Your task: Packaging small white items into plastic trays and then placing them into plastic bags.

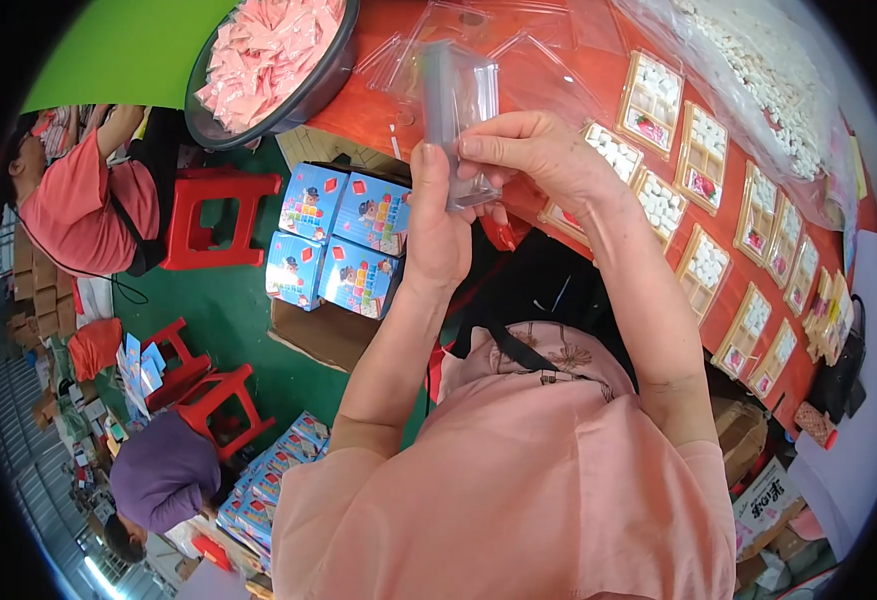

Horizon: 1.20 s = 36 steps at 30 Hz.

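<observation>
Above the near edge of the red table [384,115], my two hands hold a clear, glossy plastic piece [479,90], which looks like a box cover or sleeve. My left hand [439,225] grips its lower left side, with the thumb pointing up along it. From the right, my right hand [539,150] pinches its edge between thumb and fingers. Whether it is one piece or several stacked together, I cannot tell. More clear plastic pieces [549,65] lie on the table just beyond my hands.
Light trays [704,270] with white pieces cover the table's right side, beside a clear bag of white bits [769,90]. A dark basin [334,70] of pink packets stands far left. Blue boxes [364,215], red stools [214,215] and two people [99,215] are left.
</observation>
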Each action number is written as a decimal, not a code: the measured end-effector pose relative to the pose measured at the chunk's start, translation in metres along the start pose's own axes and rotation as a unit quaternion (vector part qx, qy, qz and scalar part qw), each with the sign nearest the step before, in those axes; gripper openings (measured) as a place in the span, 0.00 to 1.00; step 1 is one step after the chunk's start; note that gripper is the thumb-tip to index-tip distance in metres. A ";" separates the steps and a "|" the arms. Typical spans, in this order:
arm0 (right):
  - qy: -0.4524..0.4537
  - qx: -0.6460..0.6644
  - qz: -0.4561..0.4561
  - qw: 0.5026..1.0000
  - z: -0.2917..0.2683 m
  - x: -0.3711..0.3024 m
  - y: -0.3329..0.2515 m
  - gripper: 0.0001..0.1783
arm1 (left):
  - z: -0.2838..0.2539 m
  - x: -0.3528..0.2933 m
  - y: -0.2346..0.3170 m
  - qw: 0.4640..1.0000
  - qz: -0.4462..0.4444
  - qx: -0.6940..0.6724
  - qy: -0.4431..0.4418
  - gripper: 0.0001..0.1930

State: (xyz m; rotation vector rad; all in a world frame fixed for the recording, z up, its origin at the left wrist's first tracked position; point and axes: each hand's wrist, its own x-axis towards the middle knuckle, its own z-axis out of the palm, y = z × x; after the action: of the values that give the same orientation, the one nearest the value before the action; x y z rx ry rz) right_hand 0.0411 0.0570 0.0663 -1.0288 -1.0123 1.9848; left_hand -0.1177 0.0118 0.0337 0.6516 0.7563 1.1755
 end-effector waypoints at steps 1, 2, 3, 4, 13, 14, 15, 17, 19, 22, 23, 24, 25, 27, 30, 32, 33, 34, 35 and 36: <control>0.001 0.001 0.000 1.000 -0.001 0.000 0.001 0.12 | -0.001 0.000 0.000 1.000 -0.001 0.000 0.000 0.23; -0.003 0.000 -0.007 1.000 -0.002 -0.001 0.003 0.13 | -0.002 0.000 0.000 1.000 -0.002 0.000 -0.010 0.23; -0.007 -0.001 -0.014 1.000 -0.002 -0.001 0.003 0.13 | -0.002 0.000 0.000 1.000 -0.003 0.000 -0.020 0.23; -0.007 -0.001 -0.014 1.000 0.002 -0.003 0.002 0.13 | -0.002 0.000 -0.001 1.000 -0.002 0.000 -0.020 0.23; 0.163 -0.049 -0.100 0.980 0.025 -0.013 -0.006 0.08 | 0.006 0.007 0.008 0.997 0.020 -0.052 0.051 0.25; 0.189 -0.054 -0.159 0.968 0.023 -0.013 -0.009 0.05 | 0.006 0.007 0.010 0.996 0.031 -0.042 0.076 0.25; 0.192 -0.058 -0.165 0.966 0.018 -0.014 -0.015 0.05 | 0.005 0.008 0.011 0.994 0.041 -0.032 0.101 0.25; 0.234 -0.156 -0.249 0.927 0.008 -0.019 -0.029 0.03 | -0.003 0.009 0.017 0.995 0.036 -0.038 0.084 0.25; 0.296 -0.294 -0.243 0.876 -0.008 -0.011 -0.034 0.02 | -0.004 0.008 0.021 0.995 0.038 -0.053 0.074 0.25; 0.319 -0.506 -0.377 0.707 -0.029 0.005 -0.041 0.04 | 0.002 0.012 0.019 0.995 0.034 -0.057 0.075 0.25; 0.321 -0.616 -0.397 0.600 -0.039 0.014 -0.042 0.05 | 0.003 0.012 0.018 0.995 0.027 -0.057 0.072 0.26; 0.316 -0.711 -0.408 0.478 -0.047 0.020 -0.041 0.07 | 0.006 0.014 0.017 0.995 0.026 -0.057 0.072 0.26; 0.314 -0.711 -0.407 0.480 -0.051 0.025 -0.037 0.07 | 0.010 0.016 0.016 0.996 0.023 -0.060 0.069 0.26; 0.340 -0.685 -0.443 0.468 -0.059 0.031 -0.026 0.09 | 0.018 0.019 0.015 0.996 0.018 -0.061 0.068 0.26; 0.212 -0.304 -0.254 0.893 -0.015 0.011 -0.021 0.10 | 0.023 0.023 0.011 0.997 0.005 -0.063 0.042 0.26; 0.139 -0.221 -0.149 0.954 0.002 0.001 -0.026 0.10 | 0.015 0.022 0.001 0.998 0.008 -0.057 0.004 0.25; 0.061 -0.133 -0.041 0.988 0.005 -0.001 -0.027 0.10 | 0.013 0.020 -0.002 0.998 0.012 -0.051 -0.034 0.25; 0.050 -0.069 -0.042 0.995 0.000 0.000 -0.024 0.09 | 0.020 0.018 0.000 0.998 0.029 -0.033 -0.038 0.24; 0.053 -0.068 -0.043 0.995 -0.003 -0.001 -0.020 0.09 | 0.024 0.016 0.000 0.998 0.027 -0.033 -0.041 0.24; 0.049 -0.005 -0.039 0.998 -0.006 -0.002 -0.016 0.10 | 0.028 0.013 0.000 0.999 0.034 0.001 -0.029 0.24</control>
State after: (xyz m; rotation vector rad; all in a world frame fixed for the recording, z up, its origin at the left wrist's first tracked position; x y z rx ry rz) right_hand 0.0504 0.0644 0.0786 -1.0655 -0.9948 1.8496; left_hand -0.0928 0.0231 0.0478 0.7140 0.6911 1.2128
